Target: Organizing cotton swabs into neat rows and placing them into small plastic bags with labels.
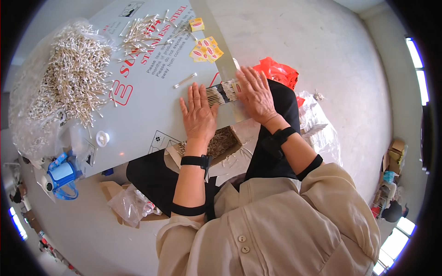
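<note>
A neat row of cotton swabs (pixel 223 93) lies side by side on a dark strip near the right edge of the table (pixel 138 124). My left hand (pixel 200 114) rests flat at the row's left end, fingers stretched and thumb touching or close to the swabs. At the other end, my right hand (pixel 258 97) is also stretched out, its fingers over the row's right end and partly hiding a printed yellow-and-white piece there. Neither hand is closed around anything. One loose cotton swab (pixel 185 80) lies just beyond my left fingers.
A big heap of cotton swabs (pixel 76 69) in clear plastic fills the left; scattered swabs (pixel 142 37) and yellow printed cards (pixel 207 49) lie at the back. A white round container (pixel 102 138) and blue bottle (pixel 62 177) are near left. Below the table edge is a swab-filled cardboard box (pixel 232 138).
</note>
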A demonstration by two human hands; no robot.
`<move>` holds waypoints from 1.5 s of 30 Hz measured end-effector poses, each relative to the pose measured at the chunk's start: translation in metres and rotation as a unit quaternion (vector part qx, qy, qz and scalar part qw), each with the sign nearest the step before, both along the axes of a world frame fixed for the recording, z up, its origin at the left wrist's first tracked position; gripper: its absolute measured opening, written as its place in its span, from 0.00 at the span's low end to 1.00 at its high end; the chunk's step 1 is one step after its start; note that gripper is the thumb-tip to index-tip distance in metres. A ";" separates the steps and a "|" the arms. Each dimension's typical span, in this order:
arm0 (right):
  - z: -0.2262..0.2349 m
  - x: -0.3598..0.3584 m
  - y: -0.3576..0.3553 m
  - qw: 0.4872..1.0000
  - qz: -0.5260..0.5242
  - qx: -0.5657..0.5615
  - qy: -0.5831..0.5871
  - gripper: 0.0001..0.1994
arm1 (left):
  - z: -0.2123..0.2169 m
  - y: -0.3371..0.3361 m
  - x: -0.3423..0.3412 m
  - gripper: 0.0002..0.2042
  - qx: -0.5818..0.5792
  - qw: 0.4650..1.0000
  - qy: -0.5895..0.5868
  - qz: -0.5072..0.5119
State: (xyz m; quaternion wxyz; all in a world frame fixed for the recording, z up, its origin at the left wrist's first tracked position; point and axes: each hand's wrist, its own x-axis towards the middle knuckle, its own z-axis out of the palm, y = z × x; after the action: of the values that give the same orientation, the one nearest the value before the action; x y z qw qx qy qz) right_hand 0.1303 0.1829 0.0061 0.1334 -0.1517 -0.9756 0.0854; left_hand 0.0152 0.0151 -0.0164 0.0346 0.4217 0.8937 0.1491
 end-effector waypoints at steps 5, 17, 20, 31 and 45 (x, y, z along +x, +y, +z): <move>-0.021 0.015 0.012 0.996 -0.032 -0.076 -0.018 0.32 | 0.004 0.003 0.001 0.35 -0.008 1.000 0.001 -0.005; -0.024 0.016 0.009 0.994 -0.039 -0.104 -0.015 0.32 | 0.004 0.024 0.011 0.35 -0.012 1.000 -0.017 -0.020; -0.022 0.016 0.009 0.993 -0.038 -0.108 -0.015 0.32 | 0.003 0.029 0.013 0.35 -0.011 1.000 -0.010 -0.023; -0.028 0.016 0.014 0.990 -0.042 -0.132 0.022 0.29 | 0.000 0.030 0.009 0.34 0.296 0.943 -0.155 -0.007; -0.045 -0.011 0.013 0.493 -0.196 -0.760 0.375 0.12 | -0.003 0.053 0.017 0.21 0.389 0.889 -0.226 0.081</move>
State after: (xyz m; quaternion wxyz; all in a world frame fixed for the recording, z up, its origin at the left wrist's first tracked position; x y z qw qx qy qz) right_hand 0.1192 0.1957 -0.0394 0.3329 -0.3359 -0.3362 0.8144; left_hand 0.0319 0.0682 -0.0192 0.0568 0.2826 0.7632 0.5783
